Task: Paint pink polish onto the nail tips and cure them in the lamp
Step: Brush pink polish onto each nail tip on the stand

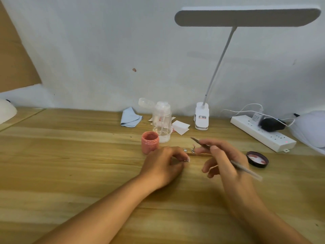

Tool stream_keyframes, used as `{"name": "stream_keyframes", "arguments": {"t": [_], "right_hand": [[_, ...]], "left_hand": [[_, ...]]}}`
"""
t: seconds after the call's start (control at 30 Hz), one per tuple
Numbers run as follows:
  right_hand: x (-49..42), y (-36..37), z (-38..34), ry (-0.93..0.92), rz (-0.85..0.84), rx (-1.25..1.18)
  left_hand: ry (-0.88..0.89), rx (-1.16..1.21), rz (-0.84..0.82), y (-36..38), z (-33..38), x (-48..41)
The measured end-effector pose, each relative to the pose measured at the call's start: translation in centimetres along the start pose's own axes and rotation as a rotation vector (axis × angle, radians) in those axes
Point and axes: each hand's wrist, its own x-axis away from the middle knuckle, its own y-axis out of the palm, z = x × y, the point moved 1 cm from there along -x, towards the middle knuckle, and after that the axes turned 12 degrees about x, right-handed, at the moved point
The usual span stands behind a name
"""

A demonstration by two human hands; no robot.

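Whitish nail tips (185,150) lie just past the curled left hand (163,162) — grip unclear; right hand (226,155) pinches brush (246,169).

A simple nail-art workstation at a desk: a wood-grain tabletop (70,155) against a bare white wall (105,50), with a clip-on desk lamp (246,16), a power strip (260,133), an open jar of pink polish (150,142), a clear pump bottle (161,120) and small wipes (181,126).

pink polish jar (150,142): open, upright | nail tips (185,150): beside it | brush (246,169): held
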Motion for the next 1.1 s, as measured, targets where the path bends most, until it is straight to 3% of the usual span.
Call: {"name": "stream_keyframes", "arguments": {"t": [0.2, 0.5, 0.73, 0.8, 0.93, 1.1], "right_hand": [[-3.2, 3.1, -3.7, 0.101, -0.147, 0.029], [-8.5, 9.1, -2.3, 0.08, -0.269, 0.609], [-8.7, 8.2, -1.9, 0.066, -0.25, 0.657], [-8.4, 7.6, -2.5, 0.077, -0.199, 0.546], [-6.4, 4.4, -3.6, 0.18, -0.105, -0.044], [-1.7, 0.1, 0.3, 0.259, -0.043, -0.069]], "left_hand": [[-0.001, -0.075, -0.013, -0.1, 0.2, 0.1], [0.056, -0.08, 0.031, 0.1, -0.2, 0.0], [0.045, -0.037, 0.015, 0.5, 0.1, 0.1], [0.045, -0.027, 0.004, 0.3, 0.2, 0.2], [0.03, -0.005, 0.002, 0.3, 0.4, 0.2], [0.004, 0.007, 0.007, 0.4, 0.1, -0.1]]}}
